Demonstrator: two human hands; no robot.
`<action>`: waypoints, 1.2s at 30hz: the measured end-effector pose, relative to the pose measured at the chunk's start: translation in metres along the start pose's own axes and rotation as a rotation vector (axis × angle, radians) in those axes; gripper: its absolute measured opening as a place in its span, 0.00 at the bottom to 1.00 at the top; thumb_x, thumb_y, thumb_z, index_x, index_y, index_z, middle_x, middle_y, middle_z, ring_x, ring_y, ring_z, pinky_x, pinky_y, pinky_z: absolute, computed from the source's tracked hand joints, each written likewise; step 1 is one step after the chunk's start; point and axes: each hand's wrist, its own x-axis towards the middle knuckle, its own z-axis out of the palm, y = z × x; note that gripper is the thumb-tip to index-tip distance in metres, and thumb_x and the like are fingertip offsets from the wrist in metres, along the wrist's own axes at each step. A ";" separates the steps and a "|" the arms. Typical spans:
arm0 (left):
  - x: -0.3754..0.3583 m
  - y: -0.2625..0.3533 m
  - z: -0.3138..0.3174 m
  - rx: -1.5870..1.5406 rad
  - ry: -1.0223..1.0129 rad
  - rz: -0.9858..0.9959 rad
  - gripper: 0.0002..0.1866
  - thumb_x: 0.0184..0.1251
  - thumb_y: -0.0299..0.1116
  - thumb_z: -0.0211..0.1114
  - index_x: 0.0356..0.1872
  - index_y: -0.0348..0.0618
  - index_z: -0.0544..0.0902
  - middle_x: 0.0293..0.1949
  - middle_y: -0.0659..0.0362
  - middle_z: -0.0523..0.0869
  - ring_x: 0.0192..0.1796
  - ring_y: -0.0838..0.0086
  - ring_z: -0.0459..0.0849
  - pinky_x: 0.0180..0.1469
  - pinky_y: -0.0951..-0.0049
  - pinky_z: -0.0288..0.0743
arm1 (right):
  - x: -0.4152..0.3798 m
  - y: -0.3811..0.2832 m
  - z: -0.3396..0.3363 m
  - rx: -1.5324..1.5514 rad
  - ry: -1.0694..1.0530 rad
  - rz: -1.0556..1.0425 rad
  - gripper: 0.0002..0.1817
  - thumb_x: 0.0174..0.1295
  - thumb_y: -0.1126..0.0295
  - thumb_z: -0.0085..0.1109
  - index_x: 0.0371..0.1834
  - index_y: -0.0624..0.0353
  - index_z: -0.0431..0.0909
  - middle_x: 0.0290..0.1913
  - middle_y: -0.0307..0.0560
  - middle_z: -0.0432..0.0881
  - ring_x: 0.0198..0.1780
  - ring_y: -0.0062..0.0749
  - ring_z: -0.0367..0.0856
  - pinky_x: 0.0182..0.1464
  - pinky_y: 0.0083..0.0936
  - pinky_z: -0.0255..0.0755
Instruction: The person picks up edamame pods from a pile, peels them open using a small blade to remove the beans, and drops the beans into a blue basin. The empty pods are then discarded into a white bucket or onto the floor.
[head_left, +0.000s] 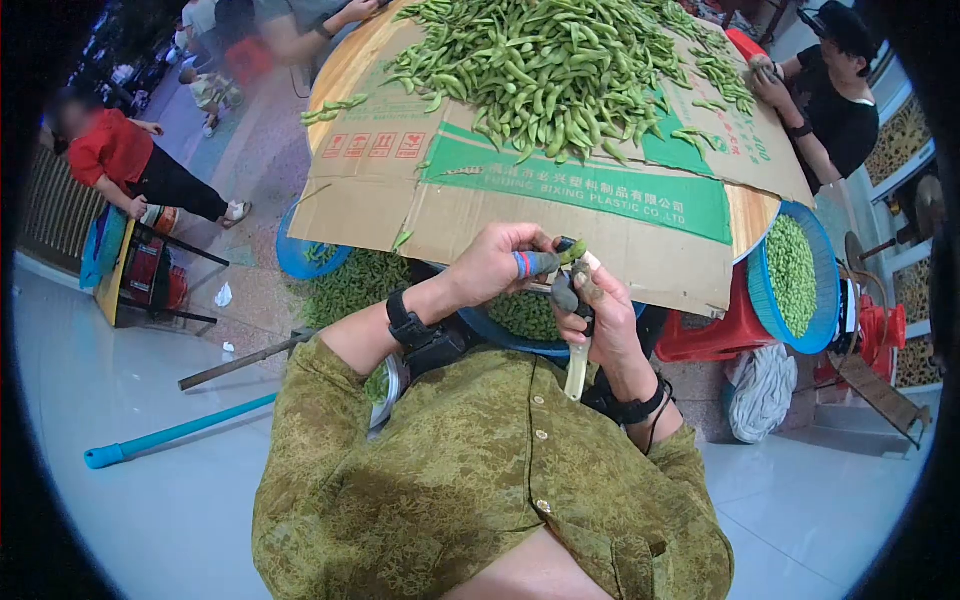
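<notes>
Just over the near edge of the cardboard (600, 265), my two hands meet at a green soybean pod (573, 251). My left hand (500, 262) pinches the pod with covered fingertips, the thumb wrapped in grey with blue and red bands. In my right hand (606, 308) is a tool with a pale handle (577, 372) pointing down toward my shirt. Its working end is hidden by the fingers, some of which wear dark covers. Below the hands, a blue basin (540, 347) holds green beans. A large heap of pods (560, 75) lies on the cardboard.
A blue basket (835, 275) of shelled beans stands right, by a red stool (705, 335). Pods fill the floor area left of my knees, near a blue basin (312, 258). Another person (840, 90) sits across at right; a person in red (110, 150) is at left.
</notes>
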 end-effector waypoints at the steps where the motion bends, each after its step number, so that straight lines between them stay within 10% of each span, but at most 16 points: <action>1: 0.000 0.000 0.000 -0.019 -0.002 0.001 0.05 0.66 0.26 0.60 0.40 0.38 0.79 0.26 0.66 0.79 0.21 0.88 0.70 0.20 0.85 0.60 | 0.000 0.001 0.000 -0.001 -0.003 0.001 0.19 0.69 0.69 0.47 0.63 0.57 0.65 0.32 0.39 0.72 0.20 0.17 0.61 0.19 0.14 0.59; 9: 0.001 -0.005 0.003 0.098 0.022 0.218 0.06 0.66 0.27 0.61 0.42 0.38 0.79 0.28 0.67 0.80 0.25 0.90 0.71 0.23 0.86 0.61 | 0.001 0.002 0.000 -0.073 0.105 -0.034 0.18 0.68 0.68 0.50 0.60 0.57 0.69 0.28 0.40 0.72 0.17 0.15 0.60 0.15 0.12 0.55; 24: 0.006 -0.022 -0.012 -0.738 -0.341 -0.151 0.09 0.65 0.33 0.62 0.41 0.40 0.79 0.28 0.55 0.83 0.18 0.79 0.75 0.15 0.80 0.68 | 0.003 -0.005 0.001 0.199 -0.143 0.080 0.19 0.67 0.67 0.53 0.60 0.60 0.68 0.27 0.39 0.72 0.15 0.12 0.56 0.13 0.11 0.52; 28: 0.003 0.005 -0.008 0.043 -0.098 0.021 0.04 0.65 0.26 0.58 0.38 0.37 0.77 0.31 0.52 0.83 0.26 0.71 0.82 0.26 0.76 0.76 | 0.011 -0.007 -0.003 0.205 -0.003 0.113 0.21 0.68 0.68 0.52 0.63 0.58 0.67 0.30 0.39 0.73 0.15 0.12 0.55 0.13 0.11 0.51; 30: 0.000 0.005 -0.005 0.782 0.024 0.705 0.08 0.59 0.26 0.63 0.39 0.36 0.79 0.32 0.49 0.83 0.32 0.63 0.84 0.30 0.72 0.76 | 0.010 -0.005 -0.005 0.229 0.008 0.128 0.21 0.68 0.68 0.51 0.63 0.56 0.67 0.33 0.39 0.74 0.15 0.11 0.55 0.13 0.11 0.51; 36: -0.006 0.004 -0.003 1.235 0.051 0.828 0.12 0.48 0.23 0.62 0.36 0.35 0.76 0.27 0.50 0.77 0.30 0.57 0.80 0.30 0.61 0.73 | 0.011 -0.003 -0.013 0.304 -0.061 0.187 0.21 0.68 0.68 0.51 0.64 0.54 0.66 0.33 0.38 0.75 0.15 0.11 0.56 0.13 0.10 0.51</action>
